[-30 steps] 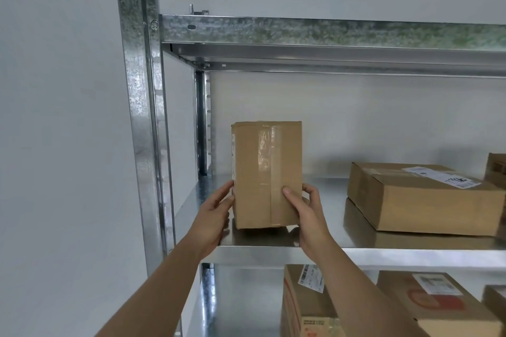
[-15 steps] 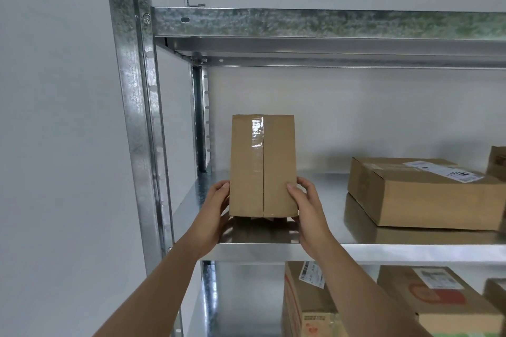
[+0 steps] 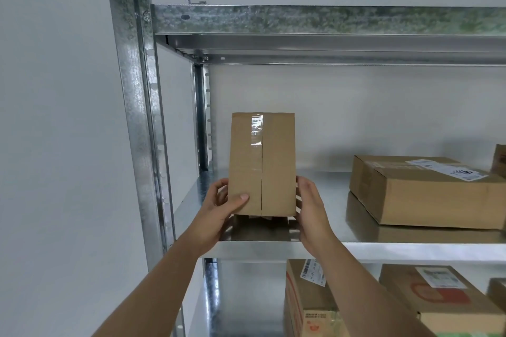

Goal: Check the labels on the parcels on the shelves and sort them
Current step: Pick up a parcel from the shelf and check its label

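Note:
A tall brown cardboard parcel (image 3: 262,164) sealed with clear tape stands upright near the left end of a metal shelf (image 3: 323,194). Its taped seam faces me and no label shows on this face. My left hand (image 3: 219,208) grips its lower left edge, thumb across the front. My right hand (image 3: 312,210) holds the lower right side, fingers behind the parcel. The parcel's bottom edge is slightly above or just at the shelf surface.
A flat labelled parcel (image 3: 421,191) lies on the same shelf to the right. Two labelled parcels (image 3: 306,298) (image 3: 438,298) sit on the shelf below. The steel upright (image 3: 134,117) stands to the left, and the upper shelf beam (image 3: 328,20) runs overhead.
The parcel has turned so its taped face is square to me. My left thumb has come round onto the front, and both hands have closed in on its lower edges.

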